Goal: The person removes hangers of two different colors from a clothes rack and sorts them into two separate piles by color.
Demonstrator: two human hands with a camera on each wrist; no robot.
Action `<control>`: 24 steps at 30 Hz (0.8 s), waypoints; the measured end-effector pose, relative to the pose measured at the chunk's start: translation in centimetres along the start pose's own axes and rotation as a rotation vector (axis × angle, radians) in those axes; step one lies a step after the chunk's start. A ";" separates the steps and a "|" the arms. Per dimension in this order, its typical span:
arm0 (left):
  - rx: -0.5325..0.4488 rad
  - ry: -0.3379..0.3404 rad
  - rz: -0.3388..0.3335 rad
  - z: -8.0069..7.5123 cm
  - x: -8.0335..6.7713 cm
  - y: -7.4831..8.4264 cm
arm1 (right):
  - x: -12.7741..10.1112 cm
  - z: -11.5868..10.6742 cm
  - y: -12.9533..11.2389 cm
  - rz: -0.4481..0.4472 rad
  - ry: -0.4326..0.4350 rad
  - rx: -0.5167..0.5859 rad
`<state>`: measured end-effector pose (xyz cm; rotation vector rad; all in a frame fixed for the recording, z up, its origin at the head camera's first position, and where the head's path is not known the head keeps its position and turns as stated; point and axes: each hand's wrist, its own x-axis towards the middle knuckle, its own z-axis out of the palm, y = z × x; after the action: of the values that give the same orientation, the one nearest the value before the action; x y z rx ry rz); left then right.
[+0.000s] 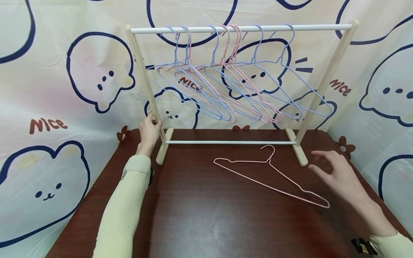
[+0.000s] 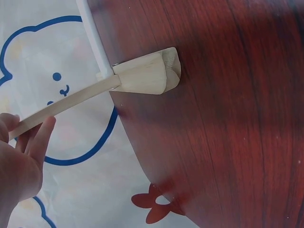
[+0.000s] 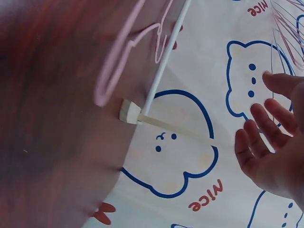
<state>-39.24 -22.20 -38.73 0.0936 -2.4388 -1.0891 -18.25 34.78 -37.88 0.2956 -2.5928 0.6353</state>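
Note:
A small garment rack (image 1: 242, 28) with pale wooden posts and white rods stands at the back of the table. My left hand (image 1: 150, 132) grips its left post (image 2: 66, 102) a little above the foot, fingers bent round the wood. Above the table's right side, my right hand (image 1: 338, 175) holds nothing, its fingers loosely bent and thumb apart. Near that hand a pink hanger (image 1: 274, 186) lies flat on the table, hook toward the rack. Several blue and pink hangers (image 1: 222, 89) hang from the top rod.
The dark brown table (image 1: 206, 222) fills the lower view. Behind and beside it hangs a pale cloth backdrop (image 1: 48, 89) printed with cartoon bears. The rack's right foot (image 1: 297, 147) stands close to the right hand, and a lower white rod (image 1: 226, 142) joins both posts.

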 end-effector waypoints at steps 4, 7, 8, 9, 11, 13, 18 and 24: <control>0.004 0.001 -0.010 -0.1 0.0 0.1 | 1.1 -0.6 -0.2 -0.032 0.089 0.000; 0.002 0.002 -0.013 -0.1 0.0 0.1 | 1.9 -1.0 -0.2 -0.057 0.156 0.015; 0.000 0.001 -0.013 -0.1 0.0 0.1 | 2.2 -1.1 -0.2 -0.061 0.174 0.020; 0.000 0.002 -0.012 -0.1 0.0 0.1 | 2.4 -1.2 -0.3 -0.065 0.192 0.023; -0.002 0.003 -0.011 -0.1 0.0 0.1 | 2.8 -1.4 -0.3 -0.072 0.230 0.029; -0.001 0.000 -0.010 -0.1 -0.1 0.2 | 3.2 -1.5 -0.5 -0.086 0.266 0.030; 0.001 -0.002 -0.015 -0.2 -0.1 0.1 | 4.2 -1.7 -0.8 -0.124 0.328 0.024; -0.001 -0.005 -0.012 -0.1 0.0 0.1 | 5.5 -1.9 -1.0 -0.137 0.358 0.006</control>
<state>-39.16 -22.20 -38.59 0.1049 -2.4452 -1.0969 -22.01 34.27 -33.36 0.3257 -2.2092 0.5875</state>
